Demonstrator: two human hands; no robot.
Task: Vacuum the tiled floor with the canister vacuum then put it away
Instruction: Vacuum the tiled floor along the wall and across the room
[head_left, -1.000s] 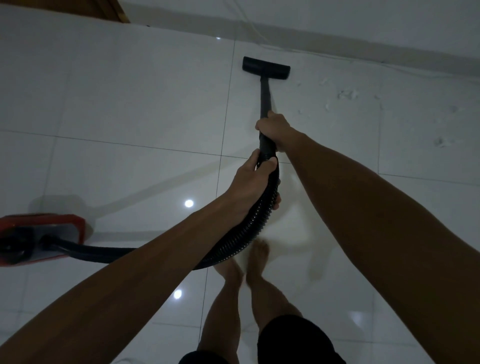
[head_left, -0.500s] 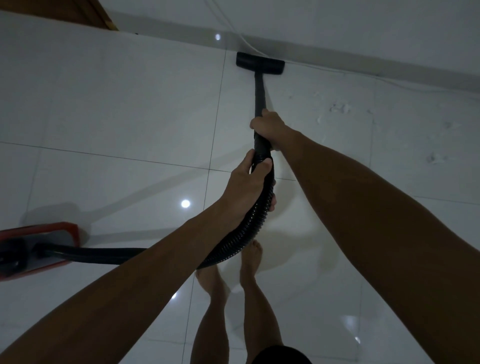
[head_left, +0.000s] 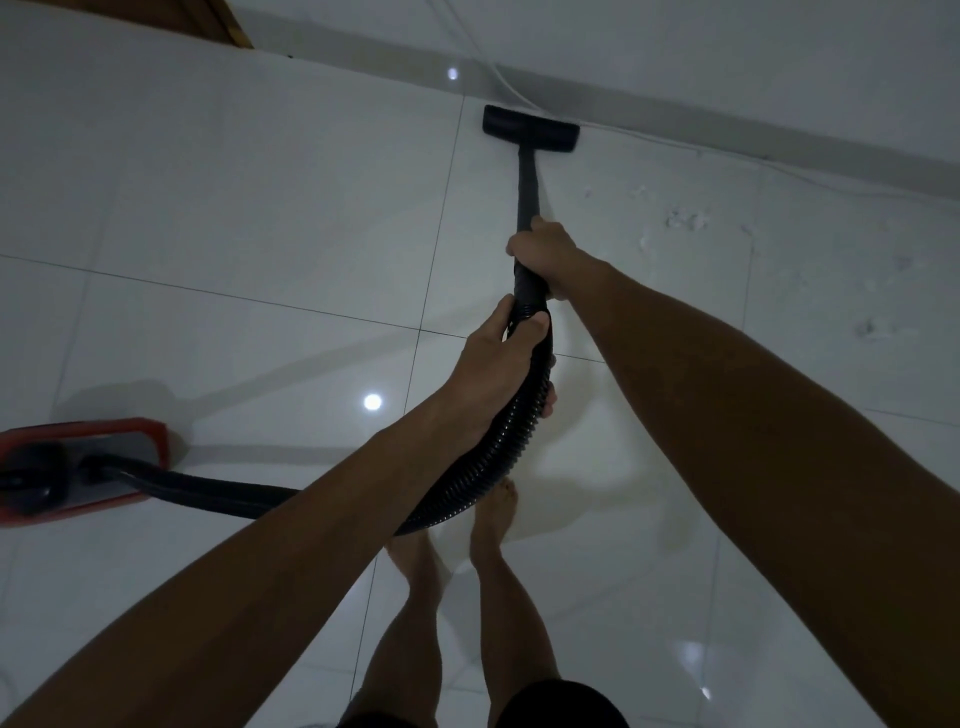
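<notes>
The black floor nozzle (head_left: 530, 129) lies flat on the white tiled floor (head_left: 260, 197), close to the grey skirting at the far wall. Its black wand (head_left: 525, 182) runs back toward me. My right hand (head_left: 545, 252) grips the wand's upper end. Just below, my left hand (head_left: 498, 364) grips the ribbed black hose (head_left: 488, 457) where it joins the wand. The hose curves under my left forearm to the red canister vacuum (head_left: 78, 462) at the left edge, partly out of frame.
White crumbs of debris (head_left: 685, 221) lie scattered on the tiles right of the wand. A thin white cable (head_left: 649, 136) runs along the skirting (head_left: 727, 130). A wooden edge (head_left: 228, 23) shows top left. My bare feet (head_left: 493, 519) stand under the hose.
The nozzle has been pushed forward from mid-tile to the skirting. Both hands kept their grip and moved with the wand. The canister stayed at the left.
</notes>
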